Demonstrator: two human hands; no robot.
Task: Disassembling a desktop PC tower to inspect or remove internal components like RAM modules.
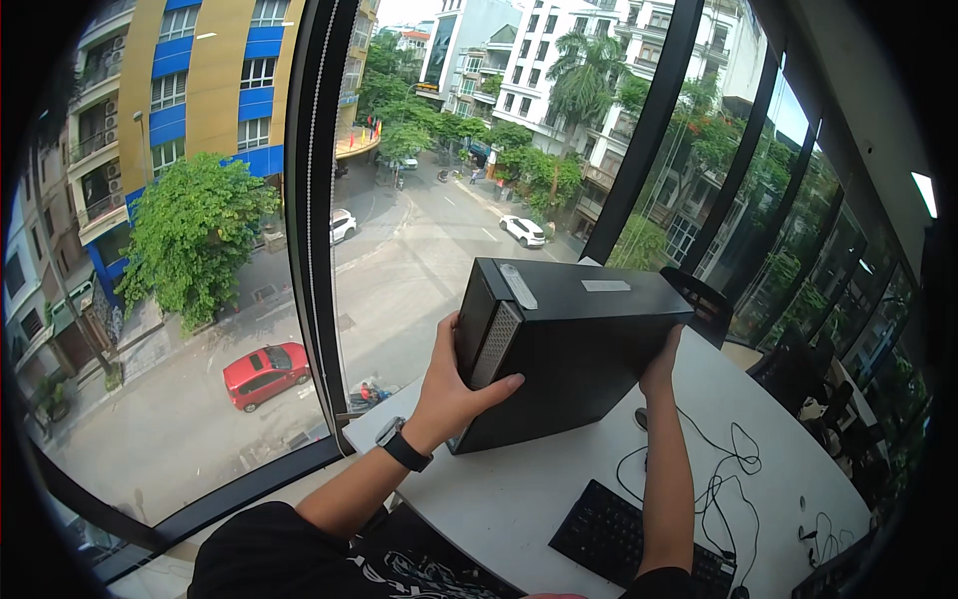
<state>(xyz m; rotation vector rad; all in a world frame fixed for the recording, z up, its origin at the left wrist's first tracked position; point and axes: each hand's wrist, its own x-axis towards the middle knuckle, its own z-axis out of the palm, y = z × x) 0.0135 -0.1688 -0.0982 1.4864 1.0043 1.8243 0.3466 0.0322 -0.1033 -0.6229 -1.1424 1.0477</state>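
A black desktop computer case [569, 364] stands upright on its narrow side, between my two hands at the left part of the white desk. My left hand [454, 389] grips its near left end, thumb across the broad side and fingers round the vented front. On the far right end my right hand [661, 364] is closed round the edge, its fingers partly hidden behind the case. The lower edge is over the desk top; whether it rests fully on it I cannot tell. A watch [402, 444] with a black strap is on my left wrist.
A black keyboard [604, 529] lies on the white desk [539, 489] under my right forearm. Tangled black cables [720, 489] and a dark mouse [641, 419] are to the right. Black office chairs [798, 374] stand beyond. A tall window with a dark frame [317, 240] borders the desk.
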